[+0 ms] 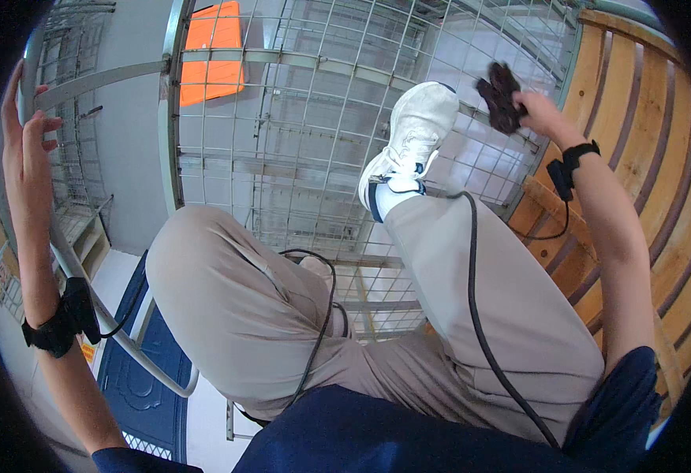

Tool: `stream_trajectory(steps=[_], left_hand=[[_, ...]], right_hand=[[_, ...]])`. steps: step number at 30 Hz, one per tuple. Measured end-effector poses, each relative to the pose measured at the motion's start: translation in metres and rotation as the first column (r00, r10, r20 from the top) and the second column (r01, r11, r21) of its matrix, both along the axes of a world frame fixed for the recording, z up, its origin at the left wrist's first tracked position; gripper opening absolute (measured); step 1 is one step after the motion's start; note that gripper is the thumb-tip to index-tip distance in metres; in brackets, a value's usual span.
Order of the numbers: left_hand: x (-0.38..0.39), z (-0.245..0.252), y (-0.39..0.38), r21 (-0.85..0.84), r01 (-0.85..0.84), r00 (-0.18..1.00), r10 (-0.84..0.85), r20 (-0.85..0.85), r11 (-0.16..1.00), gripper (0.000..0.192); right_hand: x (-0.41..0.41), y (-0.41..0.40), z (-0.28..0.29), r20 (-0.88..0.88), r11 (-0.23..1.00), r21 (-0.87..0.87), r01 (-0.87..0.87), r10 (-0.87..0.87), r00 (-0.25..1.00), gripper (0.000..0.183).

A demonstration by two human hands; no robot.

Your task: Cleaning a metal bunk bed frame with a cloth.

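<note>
At the left rim my left hand point(29, 148) is on a grey metal post point(28, 83), with fingertips showing on its inner side near a crossbar point(109, 78). My right hand point(539, 113) is at the upper right and grips a bunched, dark brown fuzzy cloth point(502, 103). Its exact kind is hard to tell. That hand is above the corner where a wire mesh panel point(322, 136) meets wooden slats point(594, 88). My shoe point(419, 118), white with laces, rests over the mesh, and my other foot is mostly hidden behind my bent knee.
An orange board or lid point(212, 53) shows through the mesh at upper left. A bent metal rail point(126, 349) curves beside my knee, above a dark blue panelled door point(144, 378). Black cables point(478, 295) run over my legs, and both wrists wear strapped black devices point(560, 180).
</note>
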State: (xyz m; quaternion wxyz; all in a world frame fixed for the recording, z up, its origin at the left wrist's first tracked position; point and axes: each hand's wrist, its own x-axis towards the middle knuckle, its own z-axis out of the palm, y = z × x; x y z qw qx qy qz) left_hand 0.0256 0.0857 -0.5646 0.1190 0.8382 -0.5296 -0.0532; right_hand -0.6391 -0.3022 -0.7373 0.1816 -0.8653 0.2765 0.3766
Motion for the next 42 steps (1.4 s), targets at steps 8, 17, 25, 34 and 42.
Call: stream_trajectory(steps=[8,17,25,34,42], left_hand=[[0.009,-0.003,0.000,-0.020,0.023,0.999,-0.023,0.027,1.000,0.055],[0.012,-0.003,0.001,0.013,0.027,0.999,-0.027,0.017,1.000,0.054],[0.005,-0.003,-0.006,-0.001,-0.002,1.000,0.002,-0.013,1.000,0.053],[0.017,-0.006,-0.002,0.020,-0.006,1.000,0.005,0.017,1.000,0.052],[0.026,-0.010,-0.002,-0.002,-0.014,0.999,0.014,0.034,1.000,0.054]], right_hand=[[-0.001,0.006,-0.025,-0.434,0.989,0.141,-0.033,0.092,0.896,0.031],[0.245,0.047,-0.005,0.468,0.936,0.171,-0.309,0.199,0.861,0.025],[0.326,0.100,0.006,0.890,0.954,0.231,-0.192,-0.127,0.438,0.028],[0.235,0.065,-0.018,0.461,0.878,0.263,-0.401,0.250,0.851,0.030],[0.111,0.004,-0.009,0.285,0.963,0.186,-0.194,0.136,0.949,0.030]])
